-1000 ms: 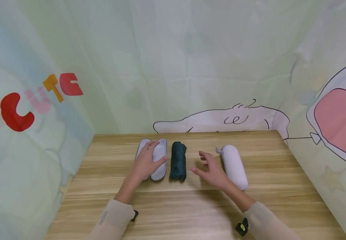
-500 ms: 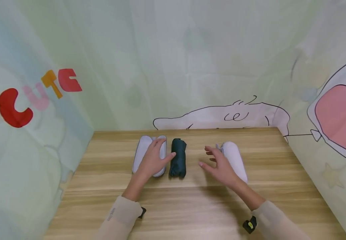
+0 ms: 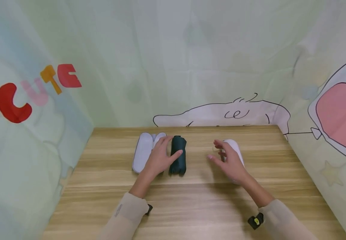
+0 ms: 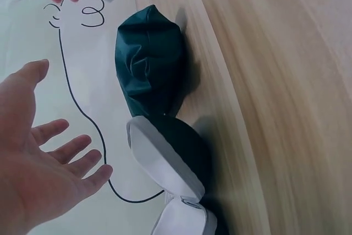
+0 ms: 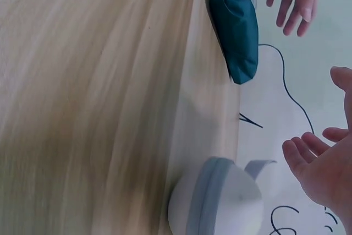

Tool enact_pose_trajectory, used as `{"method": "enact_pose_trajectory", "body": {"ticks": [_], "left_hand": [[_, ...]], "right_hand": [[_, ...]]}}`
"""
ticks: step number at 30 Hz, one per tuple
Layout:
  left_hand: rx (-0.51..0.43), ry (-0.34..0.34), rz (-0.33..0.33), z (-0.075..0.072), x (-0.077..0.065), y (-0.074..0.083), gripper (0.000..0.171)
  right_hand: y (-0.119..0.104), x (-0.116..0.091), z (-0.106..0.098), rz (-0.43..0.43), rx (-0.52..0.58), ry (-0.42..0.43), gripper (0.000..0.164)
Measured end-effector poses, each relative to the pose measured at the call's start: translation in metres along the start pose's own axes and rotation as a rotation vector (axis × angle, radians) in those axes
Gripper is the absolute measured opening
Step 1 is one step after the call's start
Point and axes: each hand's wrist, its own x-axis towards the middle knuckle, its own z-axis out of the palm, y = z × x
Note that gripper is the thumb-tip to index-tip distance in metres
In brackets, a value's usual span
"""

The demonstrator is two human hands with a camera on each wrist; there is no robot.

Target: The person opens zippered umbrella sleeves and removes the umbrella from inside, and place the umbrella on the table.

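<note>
An open hinged case [image 3: 142, 153], pale inside and dark green outside in the left wrist view, lies at the left of the table. Beside it is a dark green wrapped fabric bundle [image 3: 179, 166]; what it is inside cannot be told. My left hand [image 3: 158, 159] hovers over the case's right half and the bundle, fingers spread, apart from both in the left wrist view. Further right a white, rounded, closed case [image 3: 235, 146] with a small grey strap [image 5: 258, 166] lies partly hidden under my right hand [image 3: 232, 166]. That hand is relaxed, above the case, holding nothing.
The wood-grain table [image 3: 191, 213] runs back to a printed cloth backdrop [image 3: 173, 66] hanging behind and at both sides. A black wrist device [image 3: 255, 220] sits at the right sleeve, another [image 3: 149, 209] at the left.
Both hands have drifted to the right: the left from over the open case towards the bundle, the right over the white case. The view has tilted slightly; the objects stay put.
</note>
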Motion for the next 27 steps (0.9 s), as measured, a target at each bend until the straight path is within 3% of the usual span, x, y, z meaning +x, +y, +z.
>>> {"method": "enact_pose_trajectory", "body": {"ticks": [12,20,27], "left_hand": [[0.040,-0.030,0.008,-0.005,0.005,-0.001,0.082],[-0.004,-0.021,0.030,0.003,0.005,0.003,0.076],[-0.080,-0.003,0.045,0.014,0.002,0.020,0.069]], "right_hand": [[0.013,0.001,-0.029,-0.004,-0.010,0.022,0.067],[0.023,0.001,-0.042,0.017,-0.024,0.069,0.065],[0.041,0.001,-0.051,0.061,-0.041,0.096,0.064]]}}
